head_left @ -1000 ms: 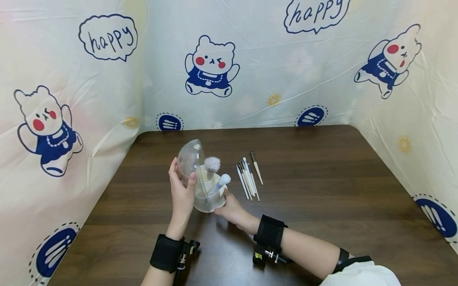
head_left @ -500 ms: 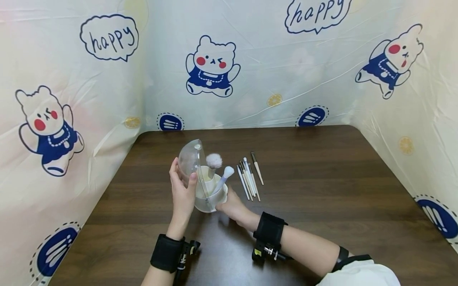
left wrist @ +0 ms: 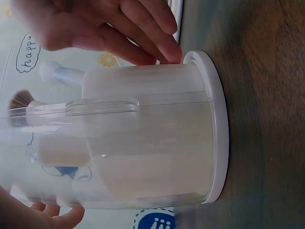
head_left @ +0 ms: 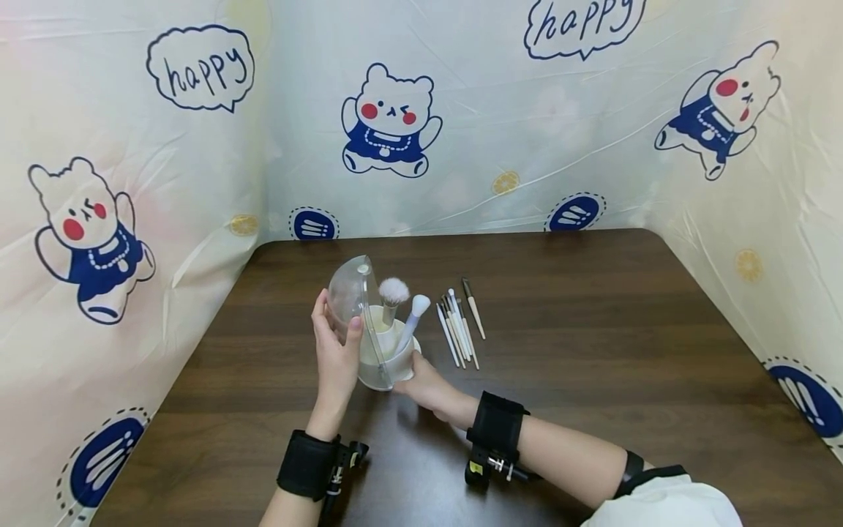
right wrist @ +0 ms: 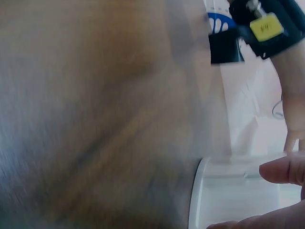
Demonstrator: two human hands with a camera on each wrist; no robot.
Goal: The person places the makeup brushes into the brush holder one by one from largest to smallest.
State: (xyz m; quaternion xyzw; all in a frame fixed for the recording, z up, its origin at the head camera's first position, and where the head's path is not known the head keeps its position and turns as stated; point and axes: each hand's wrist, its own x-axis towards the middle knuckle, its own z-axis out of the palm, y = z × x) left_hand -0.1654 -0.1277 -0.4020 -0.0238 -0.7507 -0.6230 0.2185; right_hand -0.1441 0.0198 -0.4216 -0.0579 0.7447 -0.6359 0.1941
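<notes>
A makeup brush holder (head_left: 378, 377) with a clear rounded cover (head_left: 344, 291) and a white cup stands on the table. Two brushes stand in it: a fluffy one (head_left: 394, 291) and a slimmer one (head_left: 416, 310) leaning right. My left hand (head_left: 337, 362) grips the cover from the left, its thumb near the cover's edge. Low on the right side, my right hand (head_left: 431, 386) holds the cup, with its thumb (right wrist: 285, 171) on the wall. The left wrist view shows the white base rim (left wrist: 218, 129) on the tabletop, with right fingers (left wrist: 164, 45) against the cup.
Several thin makeup brushes (head_left: 456, 331) lie in a loose bunch right of the holder, with a separate brush (head_left: 473, 309) beside them. They rest on a dark wooden table (head_left: 593, 329). A printed curtain (head_left: 461, 132) surrounds its back and sides.
The slimmer brush has swung up and outward to the right, and the cup appears turned. My right hand has shifted slightly along the cup. The left hand stays on the cover.
</notes>
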